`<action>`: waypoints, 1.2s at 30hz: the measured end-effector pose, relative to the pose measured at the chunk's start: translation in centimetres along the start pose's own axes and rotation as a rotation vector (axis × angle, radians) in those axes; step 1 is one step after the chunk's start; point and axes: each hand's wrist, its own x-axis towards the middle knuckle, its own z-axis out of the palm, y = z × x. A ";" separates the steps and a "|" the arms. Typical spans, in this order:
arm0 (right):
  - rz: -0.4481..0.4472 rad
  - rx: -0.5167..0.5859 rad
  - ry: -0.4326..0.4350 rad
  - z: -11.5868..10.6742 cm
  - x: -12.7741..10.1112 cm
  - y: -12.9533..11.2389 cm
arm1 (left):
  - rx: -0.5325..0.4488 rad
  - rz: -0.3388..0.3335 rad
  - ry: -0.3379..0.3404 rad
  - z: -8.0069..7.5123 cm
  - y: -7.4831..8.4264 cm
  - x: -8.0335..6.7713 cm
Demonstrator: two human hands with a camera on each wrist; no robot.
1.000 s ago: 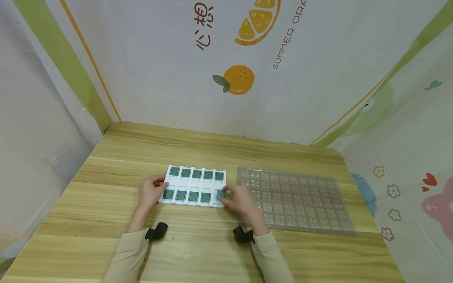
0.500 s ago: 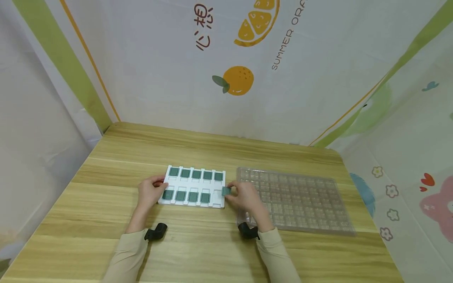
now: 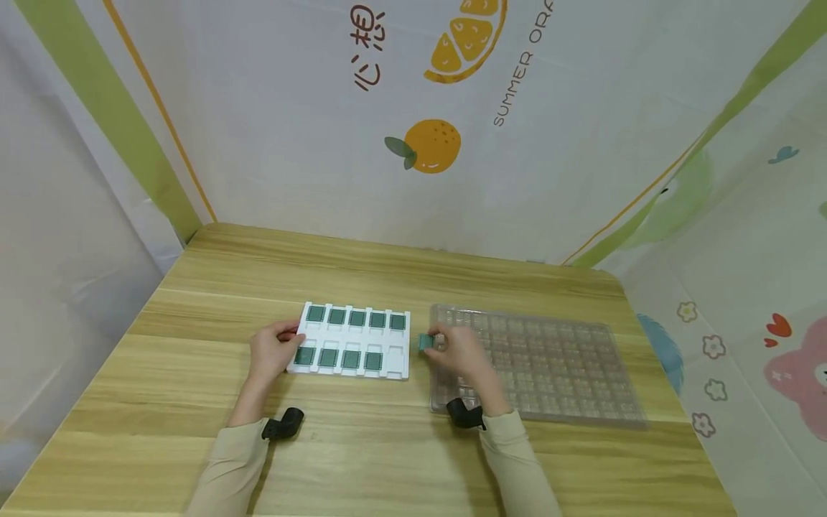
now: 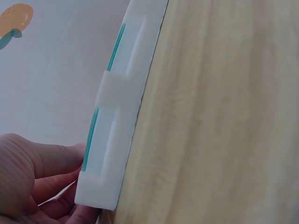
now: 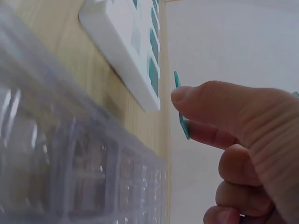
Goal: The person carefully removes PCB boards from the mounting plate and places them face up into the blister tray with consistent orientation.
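While the green chip (image 3: 424, 342) sits pinched in the right hand (image 3: 460, 353), it's hanging just over the gap between the white tray (image 3: 395, 359) and the clear blister tray (image 3: 568, 373). Left hand (image 3: 274, 350) grips the white tray's left edge, fingers curled on it. Nine more chips fill that tray; everything's on the wooden desk (image 3: 194, 301).

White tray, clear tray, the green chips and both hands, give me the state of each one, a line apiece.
White tray: flat on the table, nine slots filled, near-right slot empty.
Green chips: nine seated in the white tray.
Loose green chip: pinched, lifted between the two trays.
Clear tray: flat on the table; contents cannot be told.
Left hand: gripping the white tray's left edge.
Right hand: pinching the loose green chip.
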 end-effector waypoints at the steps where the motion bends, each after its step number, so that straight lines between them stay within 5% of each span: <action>1: 0.000 -0.002 0.000 -0.1 0.0 0.1 | 0.001 0.000 0.000 0.0 0.0 0.0; 9: -0.007 -0.065 0.034 -0.7 0.2 1.7 | 0.009 -0.005 0.000 0.1 0.0 0.0; 36: 0.100 -0.036 -0.067 -1.8 3.8 5.2 | 0.005 -0.004 0.007 0.0 0.0 0.0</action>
